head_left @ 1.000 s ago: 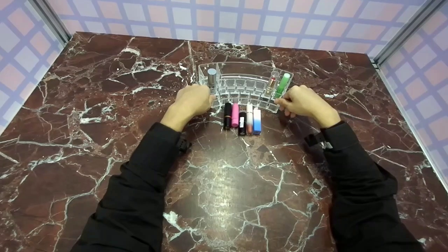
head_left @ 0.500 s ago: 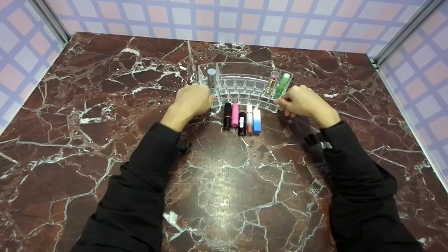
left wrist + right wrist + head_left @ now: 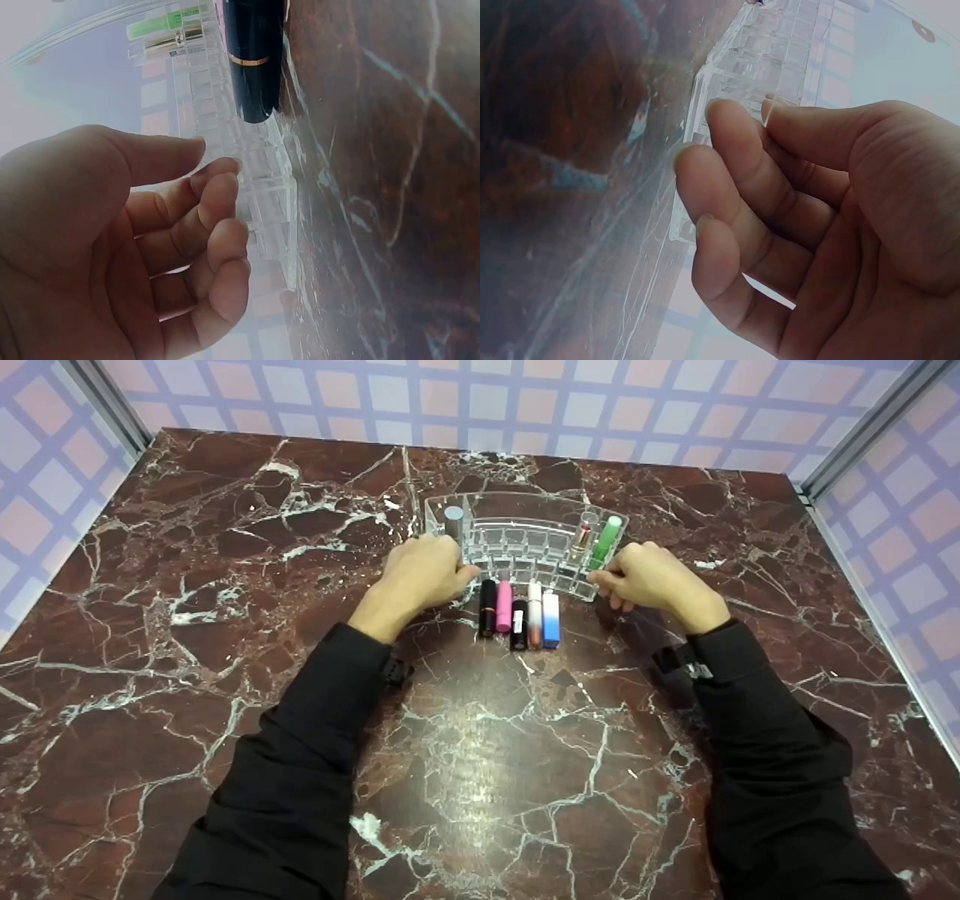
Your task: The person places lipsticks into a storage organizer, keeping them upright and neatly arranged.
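A clear curved lipstick organizer (image 3: 525, 540) stands on the marble-patterned table. In it are a grey-capped tube (image 3: 454, 521) at left, a gold lipstick with a clear cap (image 3: 582, 540) and a green tube (image 3: 606, 542) at right. My left hand (image 3: 424, 572) is at the organizer's left front; its loosely curled fingers (image 3: 225, 240) hold nothing in the left wrist view. A black lipstick with a gold band (image 3: 251, 64) lies close by. My right hand (image 3: 651, 577) pinches the organizer's right front corner between thumb and forefinger (image 3: 780, 124).
In front of the organizer lie a black lipstick (image 3: 487, 607), a pink tube (image 3: 504, 607), a shorter black tube (image 3: 519, 626), a white-and-brown tube (image 3: 535, 615) and a blue-and-white tube (image 3: 550, 619), side by side. Checkered panels (image 3: 487, 405) wall the table's back and sides.
My left hand has shifted slightly right and up along the organizer's left front, its thumb moving toward the black lipstick. The right hand, organizer and tubes have stayed put.
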`<state>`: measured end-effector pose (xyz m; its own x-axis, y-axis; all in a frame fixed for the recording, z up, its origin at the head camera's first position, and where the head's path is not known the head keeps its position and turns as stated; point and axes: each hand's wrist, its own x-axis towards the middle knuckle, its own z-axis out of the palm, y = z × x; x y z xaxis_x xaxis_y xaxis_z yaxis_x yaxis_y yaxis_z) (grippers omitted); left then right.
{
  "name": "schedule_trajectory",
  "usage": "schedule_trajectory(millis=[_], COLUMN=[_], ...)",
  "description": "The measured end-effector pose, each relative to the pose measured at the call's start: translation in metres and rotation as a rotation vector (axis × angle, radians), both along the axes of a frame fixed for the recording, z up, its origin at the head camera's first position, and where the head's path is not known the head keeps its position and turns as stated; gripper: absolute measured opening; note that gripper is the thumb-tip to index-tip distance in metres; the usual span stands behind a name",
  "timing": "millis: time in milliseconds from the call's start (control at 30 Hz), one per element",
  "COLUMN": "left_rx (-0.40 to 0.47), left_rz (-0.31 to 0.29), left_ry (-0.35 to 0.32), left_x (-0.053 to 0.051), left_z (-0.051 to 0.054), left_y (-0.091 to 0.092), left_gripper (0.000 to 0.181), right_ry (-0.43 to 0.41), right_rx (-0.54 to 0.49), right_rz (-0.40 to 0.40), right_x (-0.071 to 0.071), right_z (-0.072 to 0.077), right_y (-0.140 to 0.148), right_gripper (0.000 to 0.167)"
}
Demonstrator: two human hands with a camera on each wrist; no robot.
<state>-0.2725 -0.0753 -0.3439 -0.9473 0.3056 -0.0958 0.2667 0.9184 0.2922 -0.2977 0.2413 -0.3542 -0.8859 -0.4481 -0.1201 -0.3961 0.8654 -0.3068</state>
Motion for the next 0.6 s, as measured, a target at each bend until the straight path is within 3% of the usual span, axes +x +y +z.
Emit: schedule_trajectory(millis=[300,600], left_rx=[0.006,-0.08], left_rz=[-0.057,-0.089], left_ry=[-0.001,0.036], left_x=[0.003,0.006], left_z=[-0.003,-0.01], left_y=[0.007,0.014], left_gripper=[0.05,0.056], right_ry=[-0.007,-0.008], right_rx=[0.0,0.002], right_rz=[-0.005,-0.002], right_x=[0.0,0.0], right_z=[0.0,0.0], right_y=[-0.001,0.0], right_gripper=[0.039,0.039])
